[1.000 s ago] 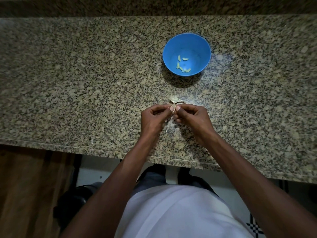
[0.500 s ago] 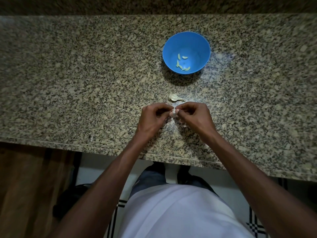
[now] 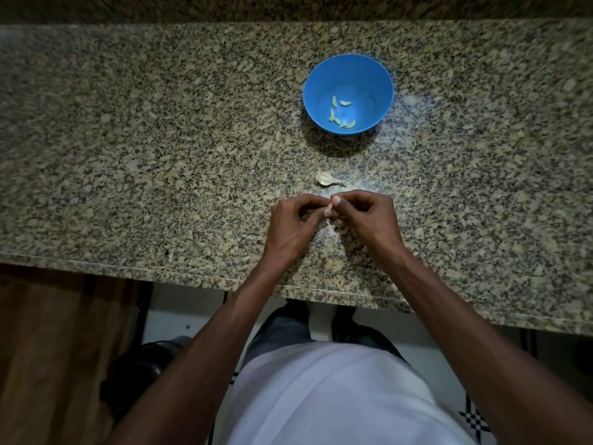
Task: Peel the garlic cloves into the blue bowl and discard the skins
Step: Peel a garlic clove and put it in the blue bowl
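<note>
A blue bowl (image 3: 348, 75) stands on the granite counter and holds several peeled garlic cloves (image 3: 340, 114). Nearer to me, my left hand (image 3: 290, 228) and my right hand (image 3: 365, 218) meet fingertip to fingertip over the counter. Together they pinch a small pale garlic clove (image 3: 329, 208), mostly hidden by the fingers. Just beyond my hands lies the rest of the garlic (image 3: 328, 179), a pale piece with papery skin, between the hands and the bowl.
The granite counter (image 3: 160, 155) stretches wide to the left and right, its front edge just below my wrists. A small pale flake of skin (image 3: 171, 255) lies near that edge on the left. Below are a wooden cabinet front, tiled floor and my feet.
Both hands have drawn slightly nearer to me, away from the garlic piece on the counter, still pinching the clove. The bowl and its cloves have not moved.
</note>
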`<state>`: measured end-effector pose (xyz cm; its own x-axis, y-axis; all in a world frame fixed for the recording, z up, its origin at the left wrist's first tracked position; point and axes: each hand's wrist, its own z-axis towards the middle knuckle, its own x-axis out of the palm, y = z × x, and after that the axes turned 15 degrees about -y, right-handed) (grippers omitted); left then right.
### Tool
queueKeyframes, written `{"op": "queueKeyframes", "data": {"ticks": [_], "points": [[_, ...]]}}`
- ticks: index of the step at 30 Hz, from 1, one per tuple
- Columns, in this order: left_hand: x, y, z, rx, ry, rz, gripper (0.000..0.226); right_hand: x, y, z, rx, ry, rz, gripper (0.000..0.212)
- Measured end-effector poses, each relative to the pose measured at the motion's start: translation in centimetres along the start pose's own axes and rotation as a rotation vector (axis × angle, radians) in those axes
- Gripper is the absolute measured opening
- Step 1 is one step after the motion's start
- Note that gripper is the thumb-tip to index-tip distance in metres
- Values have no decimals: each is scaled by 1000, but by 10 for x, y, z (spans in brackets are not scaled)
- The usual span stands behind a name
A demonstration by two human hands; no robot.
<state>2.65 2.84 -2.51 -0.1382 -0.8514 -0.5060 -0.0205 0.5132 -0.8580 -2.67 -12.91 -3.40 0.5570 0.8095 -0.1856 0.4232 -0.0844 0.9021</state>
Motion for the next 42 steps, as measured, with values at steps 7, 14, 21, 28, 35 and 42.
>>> {"op": "queueKeyframes", "data": {"ticks": [7,14,21,28,35,42], "points": [[1,-2,1,37,-13,89,17,3,1,1,-111,-44,-128,22],[-1,2,4,-164,55,-27,17,2,-3,-1,-253,-17,-197,19],[-6,-5,-2,-345,93,-335,25,-3,-4,1,-42,95,28,22],[-11,-11,0,-322,138,-351,52,-12,2,10,74,234,90,23],[-6,-9,1,-231,83,-234,44,-13,9,17,312,306,221,27],[3,-7,0,-134,-47,-202,34,-9,8,13,392,276,338,26]]}}
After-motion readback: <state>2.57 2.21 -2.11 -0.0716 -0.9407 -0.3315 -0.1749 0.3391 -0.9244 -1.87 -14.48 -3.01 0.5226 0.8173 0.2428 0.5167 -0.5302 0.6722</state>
